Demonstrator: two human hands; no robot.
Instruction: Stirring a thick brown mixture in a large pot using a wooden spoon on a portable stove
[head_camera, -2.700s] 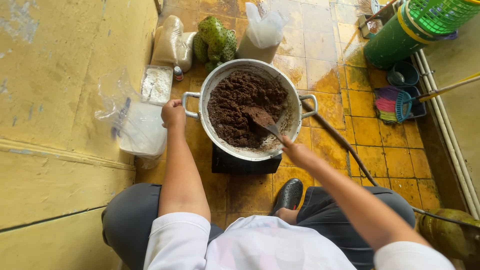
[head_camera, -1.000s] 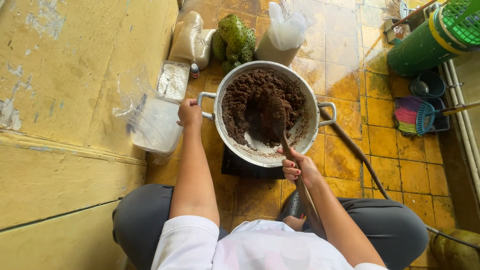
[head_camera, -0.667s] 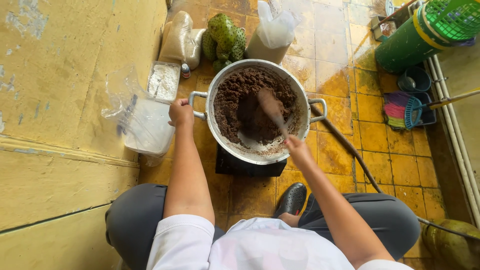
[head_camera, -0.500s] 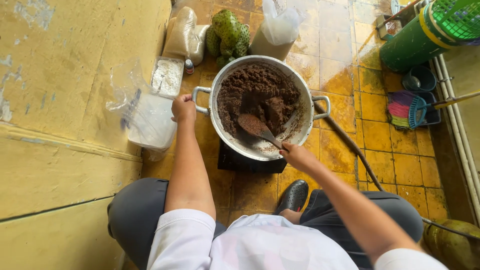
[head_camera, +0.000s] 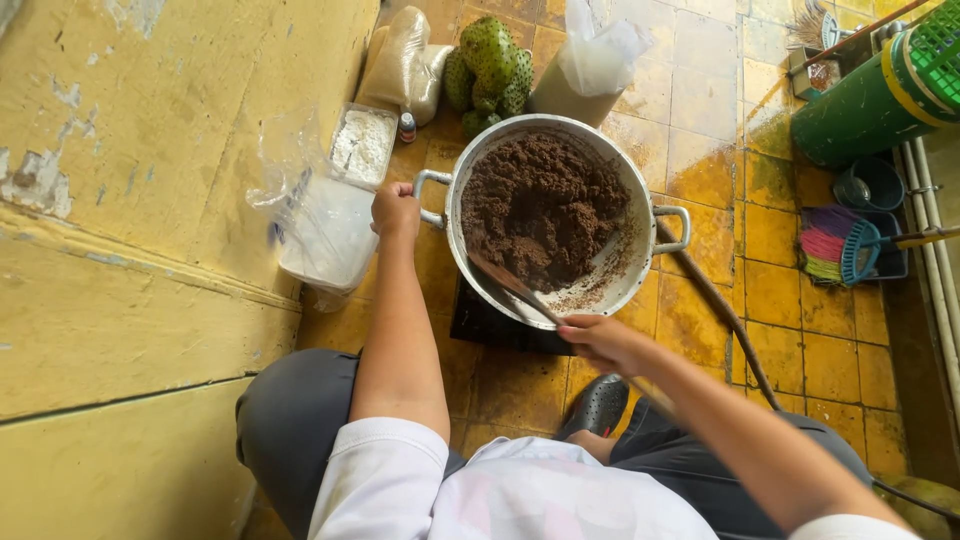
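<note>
A big metal pot (head_camera: 640, 205) sits on a dark stove (head_camera: 490, 325) on the floor, filled with a thick brown mixture (head_camera: 540, 205). My left hand (head_camera: 396, 210) grips the pot's left handle. My right hand (head_camera: 598, 340) holds the handle of a wooden paddle (head_camera: 505, 282) near the pot's front rim. The paddle's blade lies at the near left edge of the brown mass.
A yellow wall runs along the left. Beside the pot are a plastic bag of white powder (head_camera: 325, 225), a tray of white powder (head_camera: 362, 145), green spiky fruit (head_camera: 490, 70) and more bags (head_camera: 590, 65). A green barrel (head_camera: 865, 105), broom (head_camera: 850, 245) and hose (head_camera: 720, 320) stand on the right.
The paddle has swept around inside the pot, from the right side and middle to the near left edge. My left hand has kept its hold on the handle.
</note>
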